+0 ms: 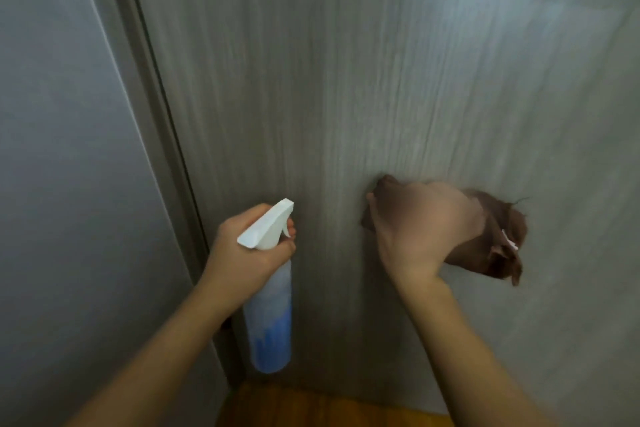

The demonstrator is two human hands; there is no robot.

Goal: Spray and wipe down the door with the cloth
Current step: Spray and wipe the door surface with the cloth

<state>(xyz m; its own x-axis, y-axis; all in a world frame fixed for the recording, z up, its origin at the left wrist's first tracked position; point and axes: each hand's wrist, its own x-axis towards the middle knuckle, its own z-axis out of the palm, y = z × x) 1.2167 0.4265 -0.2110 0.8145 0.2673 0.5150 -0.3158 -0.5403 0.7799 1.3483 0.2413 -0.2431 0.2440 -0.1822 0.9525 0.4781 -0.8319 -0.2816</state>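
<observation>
Door [381, 62] of grey wood grain filled the view ahead. Against it the right hand [420, 227] pressed a crumpled brown cloth [491, 246], blurred. Left of that, the left hand [242, 246] gripped a spray bottle [272, 305] of blue liquid, nozzle toward the door.

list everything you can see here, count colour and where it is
door: one, grey wood grain, fills the middle and right of the view
door frame: one, grey, along the door's left edge
wall: one, pale grey, left of the frame
floor: one strip, orange-brown wood, bottom centre
spray bottle: one, white trigger head, clear body with blue liquid, held close to the door, lower left
cloth: one, brown, bunched against the door, centre right
left hand: one, grips the spray bottle's neck
right hand: one, blurred, presses the cloth to the door
</observation>
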